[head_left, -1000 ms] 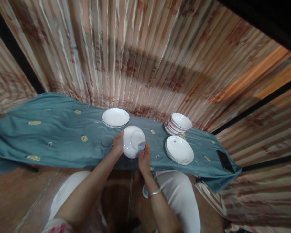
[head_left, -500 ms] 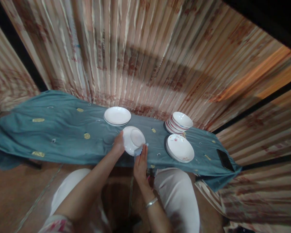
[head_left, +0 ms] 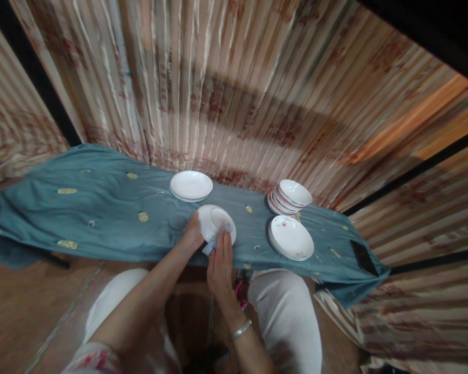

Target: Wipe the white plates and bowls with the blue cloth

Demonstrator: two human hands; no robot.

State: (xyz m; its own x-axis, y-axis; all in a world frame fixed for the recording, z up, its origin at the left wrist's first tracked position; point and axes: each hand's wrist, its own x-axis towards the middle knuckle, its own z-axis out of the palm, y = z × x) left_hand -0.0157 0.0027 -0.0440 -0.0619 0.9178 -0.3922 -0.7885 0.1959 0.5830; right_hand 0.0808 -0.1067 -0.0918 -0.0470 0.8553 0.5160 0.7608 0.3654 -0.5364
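Observation:
A white plate is held tilted above the near edge of the table, its underside and round foot ring facing me. My left hand grips its left rim, fingers partly hidden behind it. A light blue cloth lies under the fingers of my right hand, which presses it against the lower right of the plate's underside. Behind the held plate stands a short stack of white plates.
To the right are a stack of bowls and a stack of flower-patterned plates. A black phone lies at the right end of the green tablecloth. A striped curtain hangs behind the table.
My right hand has moved the cloth from the plate's lower right edge up and left onto its underside. The plate has turned slightly in my left hand.

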